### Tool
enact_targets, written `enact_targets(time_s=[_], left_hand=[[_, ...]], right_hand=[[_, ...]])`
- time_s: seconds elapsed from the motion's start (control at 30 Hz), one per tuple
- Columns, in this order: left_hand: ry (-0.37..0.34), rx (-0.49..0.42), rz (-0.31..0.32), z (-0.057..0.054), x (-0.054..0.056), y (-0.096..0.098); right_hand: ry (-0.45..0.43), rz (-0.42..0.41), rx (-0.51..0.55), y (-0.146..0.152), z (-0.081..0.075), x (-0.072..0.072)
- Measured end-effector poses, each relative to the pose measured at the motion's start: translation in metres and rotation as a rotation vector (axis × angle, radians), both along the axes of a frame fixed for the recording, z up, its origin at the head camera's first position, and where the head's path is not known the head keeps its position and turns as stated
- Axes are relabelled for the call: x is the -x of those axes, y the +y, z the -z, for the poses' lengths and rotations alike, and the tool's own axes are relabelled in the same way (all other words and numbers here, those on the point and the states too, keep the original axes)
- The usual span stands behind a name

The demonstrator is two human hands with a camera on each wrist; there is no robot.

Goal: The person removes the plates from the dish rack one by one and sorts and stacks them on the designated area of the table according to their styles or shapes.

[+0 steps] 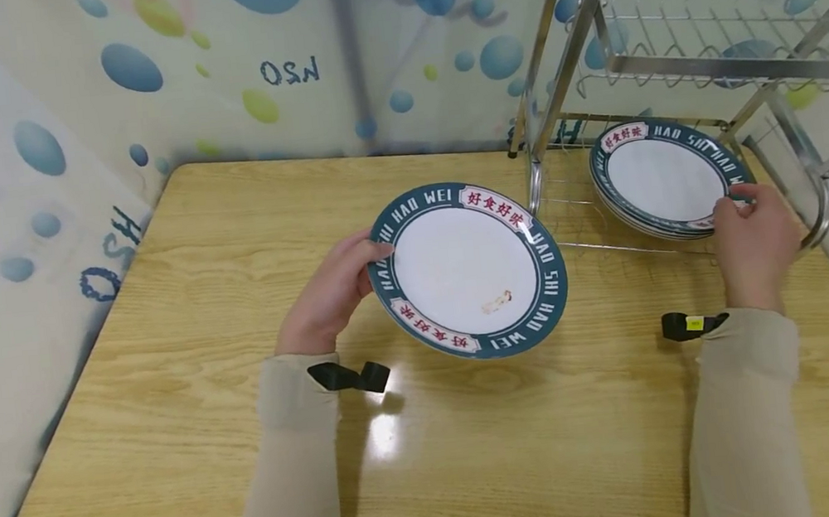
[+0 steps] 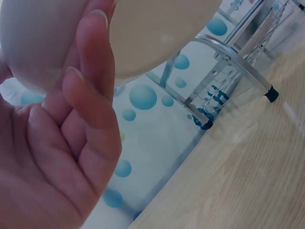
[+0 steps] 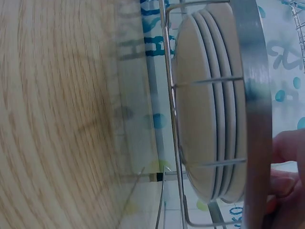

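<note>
My left hand (image 1: 331, 290) grips a white plate (image 1: 464, 270) by its left edge, thumb on the rim and fingers beneath. The plate is held above the table, its dark green rim lettered in white and a brownish smear on its face. From below, the left wrist view shows its pale underside (image 2: 157, 38) beside curled fingers (image 2: 95, 57). My right hand (image 1: 758, 242) pinches the near right rim of the top plate (image 1: 665, 180) in a stack on the rack's lower shelf. Several stacked plate edges (image 3: 217, 105) show through the wires in the right wrist view.
The metal wire rack (image 1: 545, 104) stands at the table's back right, its upper basket (image 1: 741, 65) overhanging the stack. A wall with a bubble-patterned covering (image 1: 395, 52) closes off the back and left. The wooden table (image 1: 175, 415) extends under both arms.
</note>
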State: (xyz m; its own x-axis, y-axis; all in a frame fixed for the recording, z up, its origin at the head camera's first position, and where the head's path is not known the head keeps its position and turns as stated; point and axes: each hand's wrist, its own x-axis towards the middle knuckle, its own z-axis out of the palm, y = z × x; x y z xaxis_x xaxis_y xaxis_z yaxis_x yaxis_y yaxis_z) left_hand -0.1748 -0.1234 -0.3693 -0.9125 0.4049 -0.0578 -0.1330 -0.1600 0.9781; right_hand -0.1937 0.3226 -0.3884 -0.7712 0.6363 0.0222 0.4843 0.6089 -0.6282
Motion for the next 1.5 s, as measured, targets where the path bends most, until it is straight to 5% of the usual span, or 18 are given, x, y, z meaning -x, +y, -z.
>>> enact_targets(time_s=[0.57, 1.2, 1.5], left_hand=[[-0.031, -0.017, 0.064, 0.007, 0.003, -0.008], [-0.135, -0.104, 0.089, 0.038, 0.014, -0.025], [-0.267, -0.14, -0.049, 0.06, 0.016, -0.034]], right_hand=[[-0.209, -0.109, -0.06, 0.0, -0.002, 0.0], [-0.194, -0.124, 0.011, 0.002, 0.0, -0.004], [-0.175, -0.12, -0.007, 0.005, 0.0, -0.005]])
